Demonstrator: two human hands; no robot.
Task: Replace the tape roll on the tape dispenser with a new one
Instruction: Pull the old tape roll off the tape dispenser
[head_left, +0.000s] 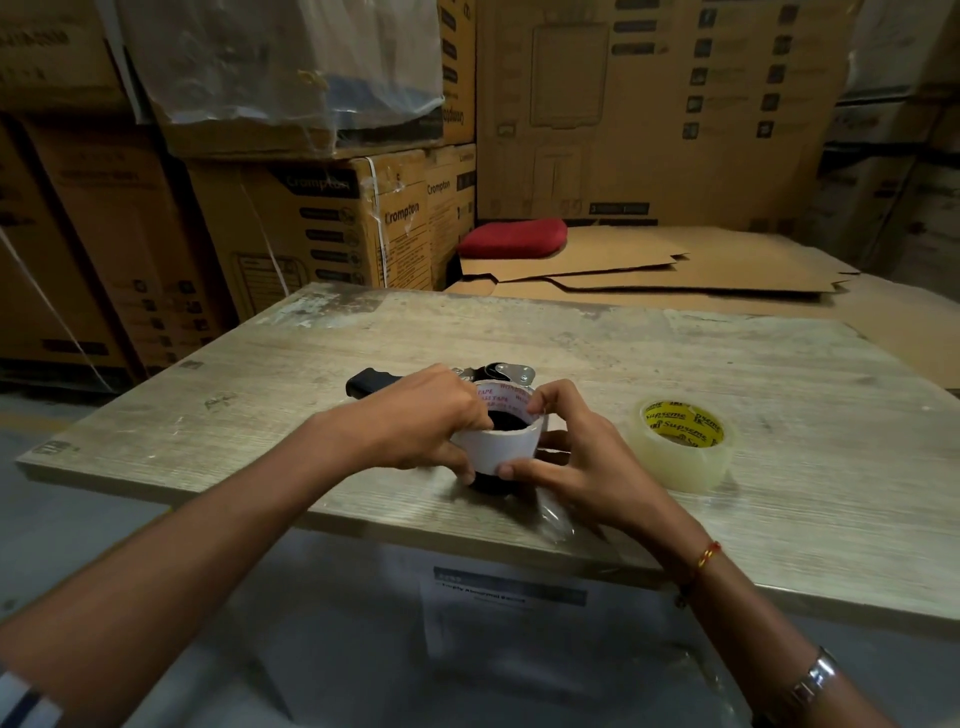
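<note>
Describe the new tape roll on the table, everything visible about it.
The new tape roll lies flat on the wooden table, to the right of the right hand, which does not touch it. It is a thick ring of clear, glossy tape wound on a yellow core printed with "Supreme" in dark letters. It looks full and unused; no loose end is visible.

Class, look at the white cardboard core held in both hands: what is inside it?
Inside the white core only a dark interior shows, probably the tape dispenser's hub. Both hands, left and right, cover its sides and base.
</note>
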